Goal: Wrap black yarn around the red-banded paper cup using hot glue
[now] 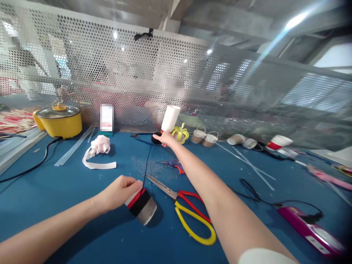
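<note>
Near the front of the table, my left hand (122, 191) is closed on a small cup (143, 207) lying tilted, banded in white, red, black and grey. A thin black cord (146, 165) runs from the cup's rim away to a dark roll of cord (156, 138). My right hand (164, 138), arm stretched far forward, has its fingers closed on that roll. Large scissors (176, 196) with one red and one yellow handle lie partly open beside the cup, partly behind my right forearm. A blue and orange glue gun (174, 165) rests left of that forearm.
A yellow electric pot (62, 121), a phone (106, 118) and a crumpled white ribbon (100, 145) stand or lie left. Stacked paper cups (170, 118), a yellow-green ornament (180, 134) and small baskets (198, 135) line the back. A magenta power strip (308, 229) lies right.
</note>
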`<state>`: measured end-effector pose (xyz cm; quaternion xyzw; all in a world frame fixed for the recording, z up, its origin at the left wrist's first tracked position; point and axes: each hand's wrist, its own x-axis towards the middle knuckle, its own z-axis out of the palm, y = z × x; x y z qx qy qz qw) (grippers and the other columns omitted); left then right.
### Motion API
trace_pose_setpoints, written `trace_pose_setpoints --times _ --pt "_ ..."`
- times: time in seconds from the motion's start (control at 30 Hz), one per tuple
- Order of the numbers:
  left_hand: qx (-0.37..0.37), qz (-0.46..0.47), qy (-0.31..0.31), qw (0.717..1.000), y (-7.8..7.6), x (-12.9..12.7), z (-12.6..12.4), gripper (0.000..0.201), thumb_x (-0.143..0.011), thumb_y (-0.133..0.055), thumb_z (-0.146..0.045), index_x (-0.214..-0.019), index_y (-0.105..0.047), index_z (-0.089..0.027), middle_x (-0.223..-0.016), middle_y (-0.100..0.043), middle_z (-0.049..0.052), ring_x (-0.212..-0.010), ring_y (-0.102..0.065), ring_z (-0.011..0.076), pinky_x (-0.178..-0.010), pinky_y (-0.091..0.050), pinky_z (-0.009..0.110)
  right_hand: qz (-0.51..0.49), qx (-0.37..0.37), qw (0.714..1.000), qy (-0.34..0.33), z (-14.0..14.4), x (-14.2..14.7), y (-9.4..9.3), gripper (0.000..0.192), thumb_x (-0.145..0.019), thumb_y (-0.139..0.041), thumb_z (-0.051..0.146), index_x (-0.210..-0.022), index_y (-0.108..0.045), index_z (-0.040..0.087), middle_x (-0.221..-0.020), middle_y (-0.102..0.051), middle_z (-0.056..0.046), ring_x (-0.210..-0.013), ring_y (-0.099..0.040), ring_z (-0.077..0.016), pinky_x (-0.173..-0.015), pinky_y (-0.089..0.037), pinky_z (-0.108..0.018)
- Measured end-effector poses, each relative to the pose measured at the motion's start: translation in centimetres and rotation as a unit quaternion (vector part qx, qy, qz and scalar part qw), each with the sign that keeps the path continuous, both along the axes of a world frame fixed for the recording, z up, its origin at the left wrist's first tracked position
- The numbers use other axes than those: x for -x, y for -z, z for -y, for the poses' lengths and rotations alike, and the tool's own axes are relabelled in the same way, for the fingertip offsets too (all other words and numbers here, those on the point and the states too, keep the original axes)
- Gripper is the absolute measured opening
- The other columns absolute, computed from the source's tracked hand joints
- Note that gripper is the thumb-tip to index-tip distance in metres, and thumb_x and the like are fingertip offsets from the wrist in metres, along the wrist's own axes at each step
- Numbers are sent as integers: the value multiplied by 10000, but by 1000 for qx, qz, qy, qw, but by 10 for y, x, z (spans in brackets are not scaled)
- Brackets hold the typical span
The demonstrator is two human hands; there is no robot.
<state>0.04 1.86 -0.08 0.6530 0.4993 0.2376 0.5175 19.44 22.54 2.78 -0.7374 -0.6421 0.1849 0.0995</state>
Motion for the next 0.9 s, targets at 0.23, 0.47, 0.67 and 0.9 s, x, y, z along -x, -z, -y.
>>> trace_pose_setpoints --times 0.23,0.47,0.67,0.9 --pt "57 35 0 998 -1 1 2 522 -718 -427 -641 -613 -522 -139 -512 -398 -52 -516 -325 92 -517 -267 230 -25 -59 996 -65 22 25 -4 286 -878 -477 334 -1085 -548 150 -1069 -583 -76 -891 -584 -171 -761 -491 -367" --pt "107 82 -2 991 0 0 5 533 -681 -491 -651 -637 -579 -127 -519 -509 -31 -502 -421 100 -543 -320 229 6 -122 984 -131 113 -18 -18 343 -856 -426 437 -813 -636 169 -778 -683 -48 -719 -625 -165 -644 -440 -246" --pt "61 106 -22 992 -1 1 8 523 -708 -485 -616 -712 -626 -112 -561 -558 -14 -526 -455 114 -559 -343 238 81 -129 987 -49 164 -67 -7 262 -805 -508 357 -868 -647 143 -879 -677 -123 -838 -623 -236 -735 -440 -311" --pt "0 89 -19 996 -3 -1 12 549 -742 -436 -613 -704 -625 -99 -548 -524 -13 -524 -417 103 -535 -323 228 80 -159 977 -118 163 -49 -5 254 -845 -476 301 -952 -625 125 -975 -644 -118 -845 -620 -186 -779 -443 -279"
